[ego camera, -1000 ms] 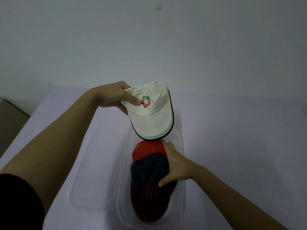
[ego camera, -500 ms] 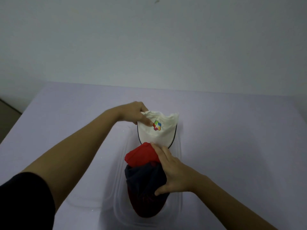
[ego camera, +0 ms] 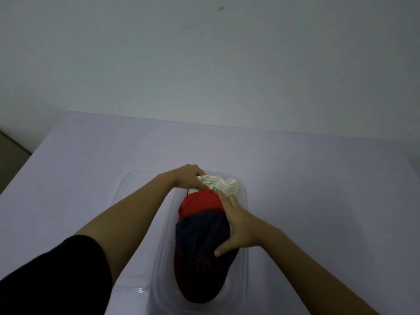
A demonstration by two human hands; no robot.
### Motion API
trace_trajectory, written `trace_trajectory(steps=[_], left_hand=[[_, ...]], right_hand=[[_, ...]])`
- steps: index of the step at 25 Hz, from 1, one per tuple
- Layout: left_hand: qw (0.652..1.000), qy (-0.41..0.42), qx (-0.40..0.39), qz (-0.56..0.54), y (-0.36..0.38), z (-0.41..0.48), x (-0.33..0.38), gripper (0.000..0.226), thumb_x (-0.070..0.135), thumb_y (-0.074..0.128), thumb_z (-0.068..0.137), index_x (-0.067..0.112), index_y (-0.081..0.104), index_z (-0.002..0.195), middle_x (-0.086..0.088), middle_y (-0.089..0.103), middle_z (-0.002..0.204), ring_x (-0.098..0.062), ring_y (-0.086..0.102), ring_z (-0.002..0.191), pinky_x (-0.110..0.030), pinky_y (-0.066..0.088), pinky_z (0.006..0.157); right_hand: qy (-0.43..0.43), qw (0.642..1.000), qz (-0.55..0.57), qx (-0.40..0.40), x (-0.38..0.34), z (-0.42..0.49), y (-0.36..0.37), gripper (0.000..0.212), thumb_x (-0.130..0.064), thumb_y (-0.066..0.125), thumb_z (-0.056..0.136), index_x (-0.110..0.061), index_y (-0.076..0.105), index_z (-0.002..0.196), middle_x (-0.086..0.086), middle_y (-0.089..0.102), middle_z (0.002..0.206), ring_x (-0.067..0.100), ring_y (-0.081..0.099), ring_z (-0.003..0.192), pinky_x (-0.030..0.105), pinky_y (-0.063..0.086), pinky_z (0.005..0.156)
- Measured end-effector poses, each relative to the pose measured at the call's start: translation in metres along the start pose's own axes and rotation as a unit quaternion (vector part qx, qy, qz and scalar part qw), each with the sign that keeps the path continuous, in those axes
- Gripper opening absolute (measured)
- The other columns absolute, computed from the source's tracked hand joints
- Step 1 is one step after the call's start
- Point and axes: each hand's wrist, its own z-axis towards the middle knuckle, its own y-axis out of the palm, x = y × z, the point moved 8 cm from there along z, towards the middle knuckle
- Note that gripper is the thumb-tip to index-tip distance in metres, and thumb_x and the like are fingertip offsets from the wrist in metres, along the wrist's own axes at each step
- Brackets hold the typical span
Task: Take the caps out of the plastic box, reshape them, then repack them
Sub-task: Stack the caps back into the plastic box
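Your red-and-navy cap [ego camera: 200, 242] covers most of the white cap [ego camera: 223, 184] — its logo barely peeks out. Both forearms run off the bottom edge — left hand [ego camera: 187, 177] fingertips buried.

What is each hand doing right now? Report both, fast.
Left hand: closed on the white cap.
Right hand: gripping the red and navy cap.

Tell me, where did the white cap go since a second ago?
The left hand carried the white cap down from the air into the far end of the plastic box, tucking it behind the red and dark cap, so only its crumpled top shows. The grip on it never let go. The right hand stayed pressed on the red and dark cap, which kept its place in the box.
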Motion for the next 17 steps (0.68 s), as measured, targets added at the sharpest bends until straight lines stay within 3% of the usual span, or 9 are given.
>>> trace_trajectory(steps=[2,4,6,8,9,11,13,17], left_hand=[[0.999,0.008,-0.006,0.034,0.002,0.004,-0.003,0.022,0.031,0.067,0.083,0.026,0.059,0.063,0.011,0.056,0.066,-0.006,0.049,0.063,-0.021,0.037,0.059],[0.998,0.014,-0.018,0.059,0.0,0.002,-0.007,0.017,0.034,0.065,0.084,0.019,0.065,0.075,0.009,0.06,0.075,-0.008,0.052,0.07,-0.023,0.039,0.065],[0.998,0.03,-0.005,0.048,-0.007,0.0,-0.008,0.024,0.034,0.068,0.081,0.019,0.068,0.1,0.013,0.061,0.102,-0.005,0.053,0.092,-0.022,0.038,0.08],[0.999,0.037,0.01,0.031,-0.016,-0.002,-0.006,0.034,0.031,0.071,0.079,0.022,0.065,0.111,0.014,0.055,0.12,-0.003,0.049,0.108,-0.021,0.035,0.091],[0.999,0.039,0.009,0.037,-0.019,-0.003,-0.005,0.034,0.028,0.071,0.079,0.023,0.064,0.112,0.012,0.054,0.123,-0.004,0.048,0.11,-0.023,0.036,0.093],[0.996,0.034,-0.007,0.083,-0.022,-0.004,-0.007,0.031,0.026,0.068,0.08,0.025,0.064,0.11,0.008,0.058,0.118,-0.009,0.051,0.108,-0.027,0.041,0.093],[0.991,0.01,-0.022,0.135,-0.021,-0.005,-0.014,0.026,0.03,0.066,0.083,0.021,0.064,0.107,0.006,0.061,0.104,-0.011,0.055,0.098,-0.026,0.044,0.085],[0.974,-0.008,0.023,0.223,-0.013,0.002,-0.017,0.023,0.028,0.053,0.092,0.01,0.058,0.081,0.004,0.05,0.069,-0.015,0.048,0.069,-0.023,0.036,0.06]], right_hand=[[0.031,0.999,0.009,-0.042,0.013,0.004,-0.003,0.139,-0.046,0.084,0.058,-0.026,-0.023,0.145,-0.004,-0.005,0.152,0.017,0.004,0.141,0.038,0.018,0.117],[0.032,0.998,0.041,-0.034,0.019,0.007,-0.019,0.114,-0.038,0.081,0.065,-0.025,0.004,0.149,-0.001,0.012,0.148,0.017,0.019,0.137,0.037,0.028,0.113],[-0.004,0.994,0.073,0.085,0.021,0.011,-0.056,0.067,-0.027,0.065,0.074,-0.021,0.041,0.137,0.0,0.037,0.127,0.011,0.044,0.115,0.027,0.04,0.098],[-0.026,0.979,0.009,0.204,0.023,0.015,-0.085,0.051,-0.019,0.052,0.076,-0.021,0.05,0.126,-0.003,0.046,0.12,0.012,0.049,0.104,0.031,0.045,0.092],[-0.022,0.977,-0.046,0.209,0.025,0.021,-0.088,0.05,-0.015,0.052,0.079,-0.023,0.048,0.129,-0.003,0.047,0.126,0.017,0.049,0.108,0.037,0.045,0.094],[0.021,0.979,-0.154,0.135,0.033,0.039,-0.075,0.048,-0.024,0.055,0.087,-0.026,0.042,0.134,-0.003,0.047,0.136,0.022,0.046,0.119,0.042,0.04,0.097],[0.078,0.971,-0.215,0.068,0.045,0.05,-0.063,0.044,-0.039,0.051,0.091,-0.025,0.044,0.132,0.0,0.052,0.133,0.022,0.051,0.117,0.04,0.042,0.093],[0.139,0.953,-0.254,0.091,0.059,0.059,-0.062,0.04,-0.047,0.042,0.094,-0.017,0.048,0.121,0.007,0.063,0.113,0.026,0.06,0.098,0.034,0.043,0.073]])
